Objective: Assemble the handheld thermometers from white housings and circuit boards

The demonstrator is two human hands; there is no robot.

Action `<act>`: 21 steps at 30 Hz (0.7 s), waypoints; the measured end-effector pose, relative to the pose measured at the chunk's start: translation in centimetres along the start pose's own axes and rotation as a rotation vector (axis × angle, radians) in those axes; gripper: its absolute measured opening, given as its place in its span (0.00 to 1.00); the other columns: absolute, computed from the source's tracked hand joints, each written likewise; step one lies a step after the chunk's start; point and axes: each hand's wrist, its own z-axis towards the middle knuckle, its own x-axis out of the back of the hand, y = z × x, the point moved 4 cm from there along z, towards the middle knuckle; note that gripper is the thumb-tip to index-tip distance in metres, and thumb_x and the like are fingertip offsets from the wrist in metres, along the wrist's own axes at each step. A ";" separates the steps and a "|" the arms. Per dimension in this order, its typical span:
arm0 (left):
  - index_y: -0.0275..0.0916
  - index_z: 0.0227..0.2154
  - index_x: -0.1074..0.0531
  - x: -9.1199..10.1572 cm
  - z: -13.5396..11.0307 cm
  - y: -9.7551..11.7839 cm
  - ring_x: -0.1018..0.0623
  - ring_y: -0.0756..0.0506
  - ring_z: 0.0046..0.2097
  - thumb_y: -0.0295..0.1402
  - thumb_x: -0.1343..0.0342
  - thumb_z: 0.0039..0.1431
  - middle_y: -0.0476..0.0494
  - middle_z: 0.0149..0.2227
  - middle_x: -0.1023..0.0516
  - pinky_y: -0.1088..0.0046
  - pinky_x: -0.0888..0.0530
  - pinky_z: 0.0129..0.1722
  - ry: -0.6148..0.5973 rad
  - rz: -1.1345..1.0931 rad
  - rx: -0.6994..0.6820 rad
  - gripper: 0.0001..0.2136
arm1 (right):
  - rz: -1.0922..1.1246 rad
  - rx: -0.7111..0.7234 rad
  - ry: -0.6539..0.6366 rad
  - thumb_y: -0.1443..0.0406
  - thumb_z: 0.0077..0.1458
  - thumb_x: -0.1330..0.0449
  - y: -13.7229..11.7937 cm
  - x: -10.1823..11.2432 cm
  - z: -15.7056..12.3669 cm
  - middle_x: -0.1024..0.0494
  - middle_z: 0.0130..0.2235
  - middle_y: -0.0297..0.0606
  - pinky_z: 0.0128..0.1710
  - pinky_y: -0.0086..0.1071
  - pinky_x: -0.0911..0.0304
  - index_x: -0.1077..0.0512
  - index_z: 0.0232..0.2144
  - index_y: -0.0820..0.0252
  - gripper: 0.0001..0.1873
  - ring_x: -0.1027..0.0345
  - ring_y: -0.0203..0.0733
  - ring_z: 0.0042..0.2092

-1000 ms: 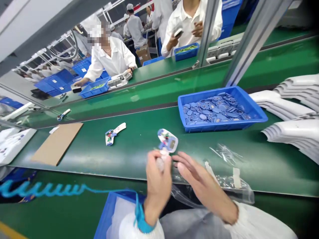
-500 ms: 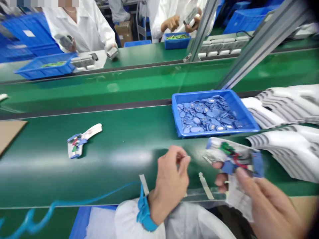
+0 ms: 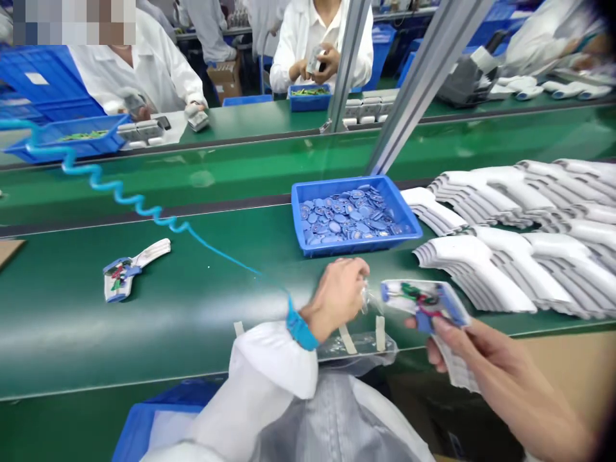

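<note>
Showing a green tabletop (image 3: 206, 308) carrying a blue tray (image 3: 337, 249) of blue discs and stacked white housings (image 3: 500, 276), with co-workers (image 3: 320, 51) beyond an aluminium frame (image 3: 423, 83). Right hand (image 3: 486, 362) grips an open housing (image 3: 423, 301); left hand (image 3: 339, 298) is closed on a clear plastic piece (image 3: 366, 298). Versus the earlier frame, the blue coiled cord (image 3: 115, 189) now rises across the view.
</note>
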 end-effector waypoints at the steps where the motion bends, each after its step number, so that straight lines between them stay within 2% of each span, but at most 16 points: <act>1: 0.36 0.40 0.26 0.8 -0.4 0.0 0.24 0.45 0.42 0.20 0.49 0.61 0.44 0.40 0.21 0.67 0.29 0.47 0.020 -0.019 0.006 0.10 | 0.004 0.004 -0.071 0.43 0.60 0.45 -0.5 -0.4 -0.1 0.26 0.25 0.35 0.24 0.30 0.38 0.25 0.35 0.57 0.24 0.35 0.39 0.26; 3: 0.36 0.40 0.25 2.6 -1.8 0.4 0.24 0.45 0.46 0.21 0.54 0.66 0.43 0.43 0.20 0.66 0.30 0.51 0.105 -0.060 0.014 0.12 | 0.001 0.045 -0.191 0.43 0.61 0.46 -1.6 -1.2 -0.2 0.28 0.25 0.34 0.25 0.29 0.40 0.27 0.30 0.57 0.25 0.37 0.37 0.27; 5: 0.38 0.47 0.26 4.2 -3.7 1.6 0.26 0.43 0.53 0.28 0.50 0.68 0.41 0.51 0.22 0.64 0.33 0.56 0.142 -0.160 0.030 0.10 | -0.022 0.140 -0.267 0.45 0.63 0.47 -2.8 -1.9 0.0 0.30 0.25 0.32 0.27 0.29 0.41 0.27 0.30 0.57 0.24 0.39 0.37 0.28; 7: 0.41 0.52 0.27 4.5 -5.6 3.0 0.27 0.41 0.54 0.37 0.39 0.63 0.42 0.54 0.24 0.64 0.32 0.56 0.025 -0.301 0.076 0.16 | -0.039 0.245 -0.359 0.49 0.65 0.48 -3.9 -2.9 0.1 0.29 0.28 0.32 0.29 0.29 0.40 0.26 0.34 0.56 0.21 0.38 0.37 0.29; 8: 0.42 0.52 0.27 4.3 -6.5 3.7 0.25 0.42 0.51 0.39 0.35 0.59 0.44 0.51 0.23 0.66 0.31 0.53 -0.052 -0.372 0.115 0.19 | -0.051 0.294 -0.403 0.51 0.66 0.49 -4.4 -3.3 0.1 0.28 0.29 0.32 0.31 0.30 0.39 0.25 0.36 0.55 0.19 0.36 0.37 0.31; 10: 0.41 0.45 0.24 3.7 -8.1 4.5 0.24 0.45 0.43 0.40 0.33 0.57 0.48 0.42 0.21 0.70 0.29 0.45 -0.129 -0.457 0.210 0.16 | -0.084 0.366 -0.462 0.54 0.67 0.48 -5.0 -4.1 0.0 0.25 0.33 0.33 0.36 0.31 0.35 0.24 0.39 0.54 0.16 0.31 0.39 0.34; 12: 0.40 0.40 0.24 3.3 -9.2 4.5 0.25 0.47 0.38 0.38 0.35 0.60 0.50 0.36 0.22 0.72 0.31 0.40 -0.071 -0.452 0.294 0.09 | -0.101 0.406 -0.428 0.55 0.66 0.46 -5.2 -4.5 0.1 0.22 0.40 0.35 0.42 0.33 0.32 0.25 0.44 0.51 0.14 0.28 0.41 0.41; 15: 0.40 0.40 0.25 3.3 -10.2 3.7 0.26 0.47 0.40 0.35 0.36 0.61 0.50 0.38 0.22 0.72 0.32 0.42 0.034 -0.386 0.354 0.07 | -0.091 0.481 -0.266 0.55 0.66 0.45 -5.8 -4.7 0.1 0.22 0.49 0.36 0.45 0.34 0.31 0.26 0.48 0.47 0.13 0.27 0.43 0.49; 18: 0.41 0.41 0.25 3.7 -10.9 2.9 0.26 0.47 0.41 0.34 0.35 0.60 0.50 0.39 0.22 0.72 0.33 0.43 0.044 -0.357 0.344 0.08 | -0.178 0.654 -0.072 0.56 0.67 0.45 -7.4 -5.4 0.0 0.20 0.43 0.34 0.38 0.34 0.33 0.26 0.41 0.48 0.10 0.26 0.42 0.43; 21: 0.43 0.41 0.26 4.3 -11.5 2.6 0.27 0.48 0.38 0.35 0.36 0.61 0.52 0.36 0.23 0.73 0.32 0.40 -0.001 -0.348 0.304 0.08 | -0.317 0.853 0.017 0.61 0.69 0.47 -9.7 -6.7 -0.6 0.20 0.37 0.31 0.38 0.35 0.38 0.28 0.37 0.52 0.09 0.27 0.40 0.39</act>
